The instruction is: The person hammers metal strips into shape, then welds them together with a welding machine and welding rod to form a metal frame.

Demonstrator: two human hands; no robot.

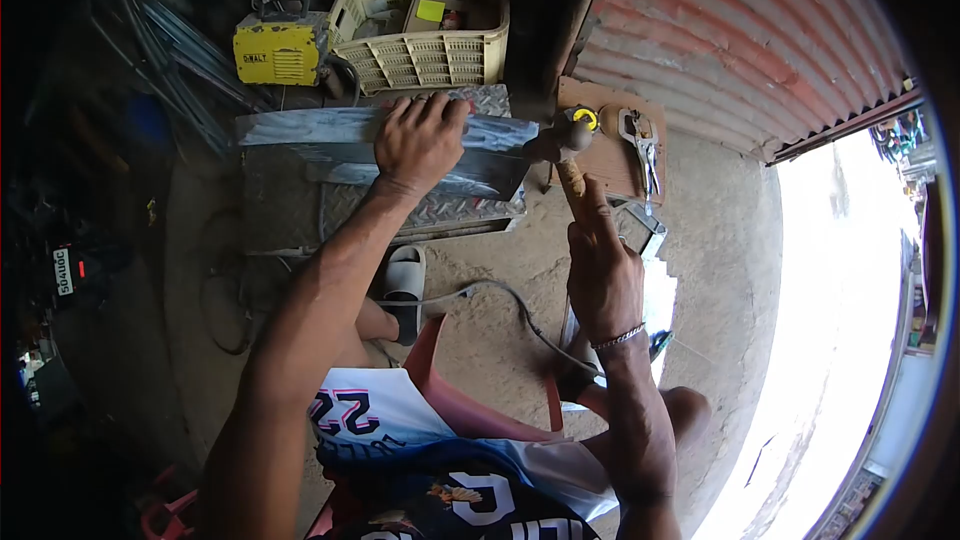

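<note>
My left hand (420,142) is closed over the top edge of a long grey metal piece (310,127), which stands on a diamond-plate metal surface (400,216). In my right hand (604,275) is the handle of a hammer (570,172), with the forefinger laid along it. The rounded hammer head is at the right end of the metal piece; whether they touch I cannot tell. Locking pliers (644,155) and a yellow tape roll (585,119) are on a small wooden board (607,152) just beyond the hammer.
A yellow machine (282,50) and a cream plastic crate (425,58) stand behind the plate. A dark cable (520,302) crosses the floor near a grey slipper (404,275). Corrugated metal sheeting (740,35) rises at the right. Long metal bars lie at the left.
</note>
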